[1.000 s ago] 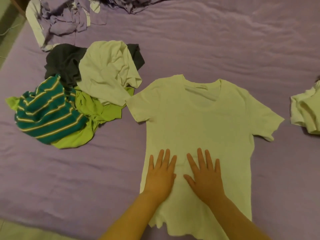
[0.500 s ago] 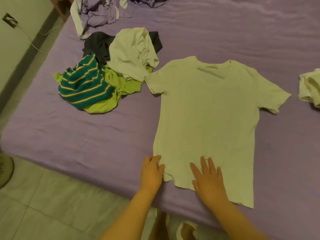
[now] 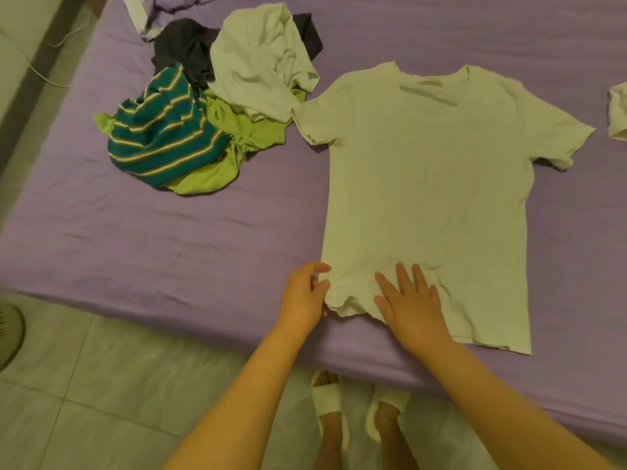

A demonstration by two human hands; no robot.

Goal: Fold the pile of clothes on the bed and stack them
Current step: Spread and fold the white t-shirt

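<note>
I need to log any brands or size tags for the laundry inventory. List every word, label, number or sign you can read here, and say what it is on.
None: no readable text shows in the head view.
White T-shirt: plain front, no print; no tag legible at the neckline.
Teal striped garment: stripes only, no lettering.
Crumpled white garment, lime green garment, dark garment: no visible writing.

Bare bed sheet (image 3: 169, 245) left of the white t-shirt (image 3: 424, 184), from near edge up to the clothes pile (image 3: 210, 106): wide open lane for a hand. Pile blocks upper left, its white top piece just beside the shirt's left sleeve. Bare strip right of shirt, w/ another pale garment (image 3: 617, 113) at far right edge. Sheet beyond the collar free.
</note>
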